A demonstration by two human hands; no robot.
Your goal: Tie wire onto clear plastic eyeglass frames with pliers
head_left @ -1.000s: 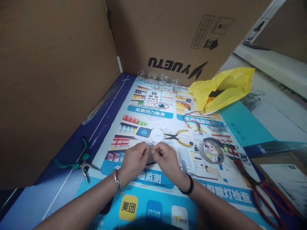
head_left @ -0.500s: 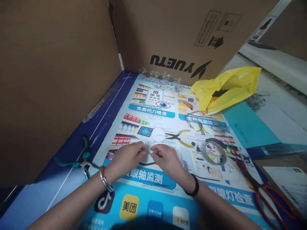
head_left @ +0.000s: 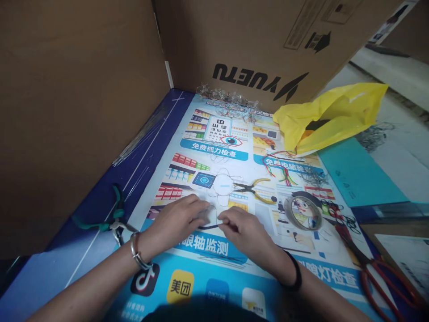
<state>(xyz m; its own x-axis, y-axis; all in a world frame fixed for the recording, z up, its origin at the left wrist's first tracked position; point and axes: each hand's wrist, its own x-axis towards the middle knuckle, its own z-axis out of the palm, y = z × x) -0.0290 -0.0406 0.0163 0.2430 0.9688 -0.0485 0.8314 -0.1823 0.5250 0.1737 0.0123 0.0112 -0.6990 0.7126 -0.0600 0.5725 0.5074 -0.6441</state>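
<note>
Over the printed poster, my left hand and my right hand work close together, a small gap between them. Both have their fingers pinched. A thin, faint wire shows in the gap and seems to run between the fingertips; its ends are hidden by the fingers. Just beyond the hands lies a bent wire shape with loops. Yellow-handled pliers rest beside it, jaws towards the loops. Left of my left wrist lie green-handled pliers.
Cardboard walls stand at the back and left. A tape roll, red-handled scissors, coloured wires and a yellow bag are on the right. Tangled wire pieces lie at the back, straight wires at left.
My hands have moved slightly apart, the right one shifting right and a little down. The whole view has shifted slightly; the tools and wire shape on the poster stay put.
</note>
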